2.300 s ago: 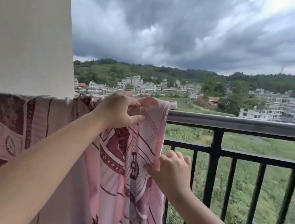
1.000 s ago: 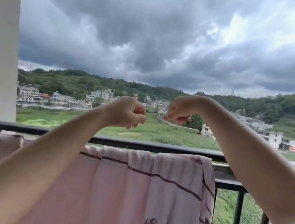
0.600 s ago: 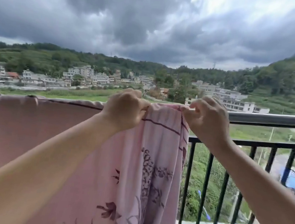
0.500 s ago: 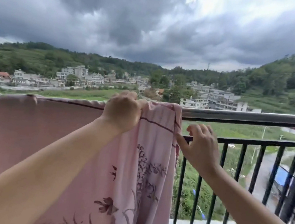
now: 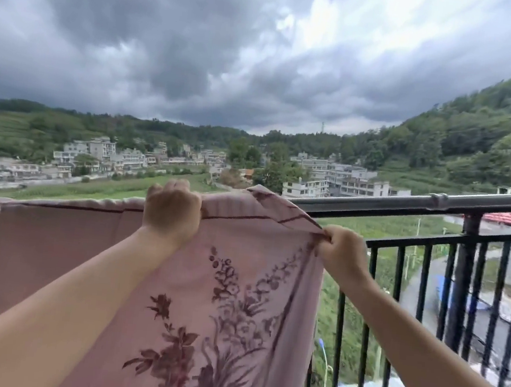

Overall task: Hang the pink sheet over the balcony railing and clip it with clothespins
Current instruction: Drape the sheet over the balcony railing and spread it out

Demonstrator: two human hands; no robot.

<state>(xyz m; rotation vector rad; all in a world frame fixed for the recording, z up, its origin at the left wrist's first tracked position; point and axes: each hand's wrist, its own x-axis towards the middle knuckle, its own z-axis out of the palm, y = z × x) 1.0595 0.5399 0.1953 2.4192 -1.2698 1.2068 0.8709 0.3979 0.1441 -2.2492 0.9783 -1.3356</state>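
Pink sheet [image 5: 229, 301] draped over railing [image 5: 422, 203] — left hand [image 5: 172, 207] grips top fold, right hand [image 5: 341, 251] pinches side edge, fingers closed — no clothespins visible, clipping not yet done

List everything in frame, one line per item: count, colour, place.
sheet: 1, pink with dark red flowers, draped over the rail, left and centre
railing: 1, grey top rail with black bars, right
buildings: many, pale, mid-distance
hills: green, wooded, behind and right
clouds: dark grey, top
clothespins: none visible
left hand: 1, grips sheet's top at the rail
right hand: 1, pinches sheet's right edge below the rail
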